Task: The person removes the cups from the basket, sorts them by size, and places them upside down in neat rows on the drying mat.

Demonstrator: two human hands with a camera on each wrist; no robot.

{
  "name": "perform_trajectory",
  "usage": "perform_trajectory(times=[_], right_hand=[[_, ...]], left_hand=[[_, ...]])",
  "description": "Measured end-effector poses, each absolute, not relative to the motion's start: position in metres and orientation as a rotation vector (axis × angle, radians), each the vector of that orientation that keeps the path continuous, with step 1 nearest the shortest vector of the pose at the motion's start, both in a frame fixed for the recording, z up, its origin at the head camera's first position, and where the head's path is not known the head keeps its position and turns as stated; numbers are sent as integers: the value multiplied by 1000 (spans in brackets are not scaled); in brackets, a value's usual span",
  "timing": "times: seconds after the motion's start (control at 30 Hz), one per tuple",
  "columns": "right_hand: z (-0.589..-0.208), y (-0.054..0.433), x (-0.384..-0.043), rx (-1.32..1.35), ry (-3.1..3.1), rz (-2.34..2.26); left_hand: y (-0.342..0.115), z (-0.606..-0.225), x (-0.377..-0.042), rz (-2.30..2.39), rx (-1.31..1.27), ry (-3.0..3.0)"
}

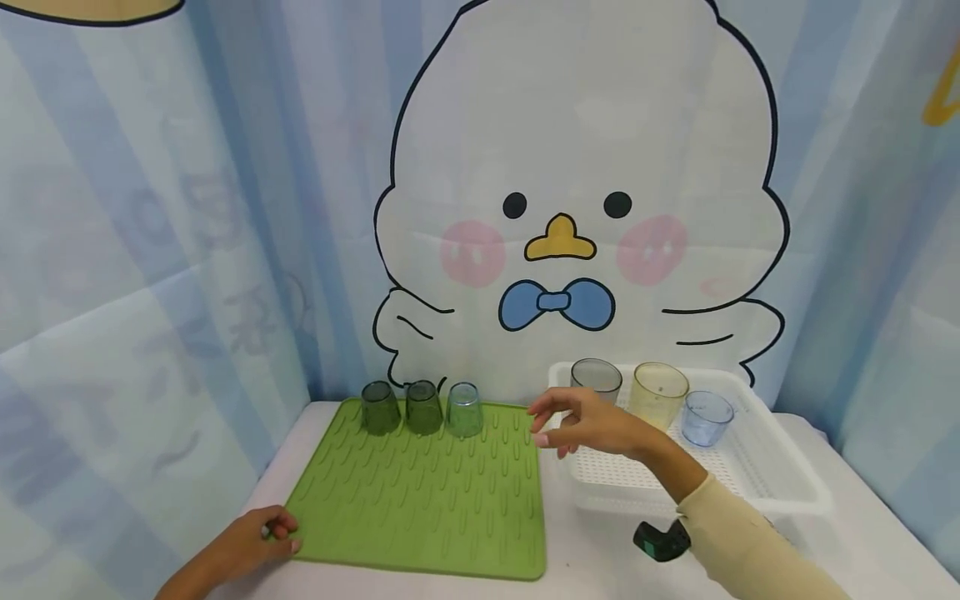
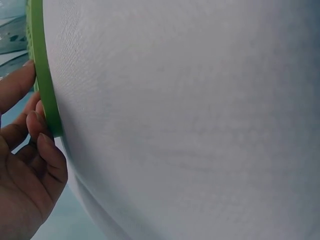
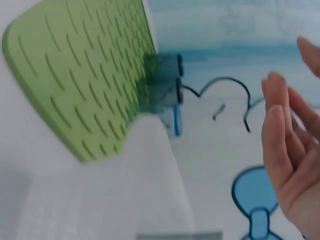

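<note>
My left hand [image 1: 258, 537] is at the near left corner of the green drying mat [image 1: 420, 508], its loosely bent fingers against the mat's edge. In the left wrist view, fingertips [image 2: 22, 82] touch the green rim. My right hand [image 1: 592, 421] hovers between the mat and the white basket [image 1: 787, 492], near the basket's left rim, fingers relaxed and holding nothing. Along the mat's back edge stand, upside down, a dark green glass [image 1: 380, 408], another dark green glass [image 1: 424, 408] and a paler blue-green glass [image 1: 465, 410].
Inside the basket are a clear grey glass [image 1: 597, 377], a yellowish glass [image 1: 658, 396] and a small blue glass [image 1: 707, 418]. A dark wrist device [image 1: 662, 542] is by the right sleeve. Behind the white table [image 1: 577, 567] hangs a printed curtain [image 1: 465, 125].
</note>
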State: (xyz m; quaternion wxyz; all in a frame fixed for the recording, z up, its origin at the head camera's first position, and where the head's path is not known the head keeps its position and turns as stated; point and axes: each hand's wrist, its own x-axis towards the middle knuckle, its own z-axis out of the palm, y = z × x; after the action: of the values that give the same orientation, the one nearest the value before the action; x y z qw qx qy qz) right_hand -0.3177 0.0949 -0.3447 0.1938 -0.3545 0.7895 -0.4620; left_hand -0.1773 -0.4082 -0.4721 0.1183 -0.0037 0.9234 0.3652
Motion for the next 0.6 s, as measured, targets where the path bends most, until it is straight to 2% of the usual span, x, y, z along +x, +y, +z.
perform_trajectory(times=[0.4, 0.6], right_hand=[[-318, 204, -333, -1114, 2254, -1427], [-321, 247, -347, -898, 2400, -1590]], left_hand=[[-407, -476, -178, 1044, -46, 2705], [-406, -476, -178, 1037, -42, 2715]])
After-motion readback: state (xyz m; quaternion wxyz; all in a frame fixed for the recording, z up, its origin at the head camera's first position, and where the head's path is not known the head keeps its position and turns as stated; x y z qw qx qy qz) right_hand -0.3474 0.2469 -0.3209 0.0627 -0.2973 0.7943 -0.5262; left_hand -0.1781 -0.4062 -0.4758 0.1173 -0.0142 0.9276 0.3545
